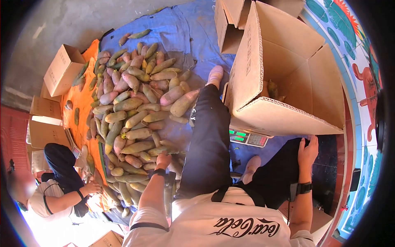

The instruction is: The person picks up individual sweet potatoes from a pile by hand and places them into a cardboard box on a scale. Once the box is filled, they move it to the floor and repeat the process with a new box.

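My left hand (pixel 163 160) reaches down into a wide pile of green and pinkish elongated vegetables (pixel 139 134). Its fingers are curled among them at the pile's near right side, and what they hold is hidden. My right hand (pixel 308 156) is raised beside my right knee, thumb and fingers apart, fingertips at the lower edge of a big open cardboard box (pixel 288 113). A few vegetables (pixel 273 90) lie inside this box, which stands on a scale (pixel 248 138) with lit green displays.
Another person (pixel 59 193) sits at the lower left, a hand near vegetables on an orange sheet (pixel 70 108). Cardboard boxes (pixel 63 71) line the left side, and more (pixel 228 33) stand at the top. Blue sheeting (pixel 164 31) lies under the pile. A tiled wall (pixel 362 82) bounds the right.
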`<state>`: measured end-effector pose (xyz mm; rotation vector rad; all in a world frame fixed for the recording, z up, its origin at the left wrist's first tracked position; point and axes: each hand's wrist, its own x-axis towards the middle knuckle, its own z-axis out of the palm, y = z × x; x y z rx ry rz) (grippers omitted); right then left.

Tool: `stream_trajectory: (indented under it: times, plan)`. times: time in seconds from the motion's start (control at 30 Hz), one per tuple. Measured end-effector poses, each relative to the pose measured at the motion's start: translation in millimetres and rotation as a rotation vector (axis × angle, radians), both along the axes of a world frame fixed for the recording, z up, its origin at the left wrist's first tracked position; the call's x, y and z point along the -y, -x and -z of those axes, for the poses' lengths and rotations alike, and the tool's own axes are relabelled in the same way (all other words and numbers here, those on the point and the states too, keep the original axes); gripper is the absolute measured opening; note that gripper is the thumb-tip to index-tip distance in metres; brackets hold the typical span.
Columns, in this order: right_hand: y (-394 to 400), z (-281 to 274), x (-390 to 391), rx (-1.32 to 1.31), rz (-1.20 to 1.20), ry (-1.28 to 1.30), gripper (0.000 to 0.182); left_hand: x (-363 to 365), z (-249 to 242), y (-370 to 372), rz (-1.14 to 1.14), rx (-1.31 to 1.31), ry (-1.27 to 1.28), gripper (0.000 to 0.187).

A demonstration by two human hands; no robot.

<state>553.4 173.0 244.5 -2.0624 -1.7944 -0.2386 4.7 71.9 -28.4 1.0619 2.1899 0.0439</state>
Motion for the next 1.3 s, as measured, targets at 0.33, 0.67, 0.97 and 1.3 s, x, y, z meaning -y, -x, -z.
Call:
stream_trajectory:
  times: [0.33,0.67,0.97,1.3]
  plan:
    - [2.8,-3.4,2.0,0.019,0.015,0.008,0.025,-5.5,-3.0,-11.6,0.062,-0.085,0.048,0.044]
    - [-8.4,-0.3,7.7,0.052,0.025,0.047,0.031,-34.0,-23.4,-31.3,0.126,-0.077,-0.085,0.040]
    - [-19.5,-8.1,17.9,-0.025,-0.018,0.043,0.036,-69.7,6.5,-62.8,0.342,0.021,-0.020,0.038]
    - [-23.6,-14.7,27.6,0.030,0.075,0.158,0.037,-139.9,-46.2,-83.0,0.207,0.097,-0.045,0.063]
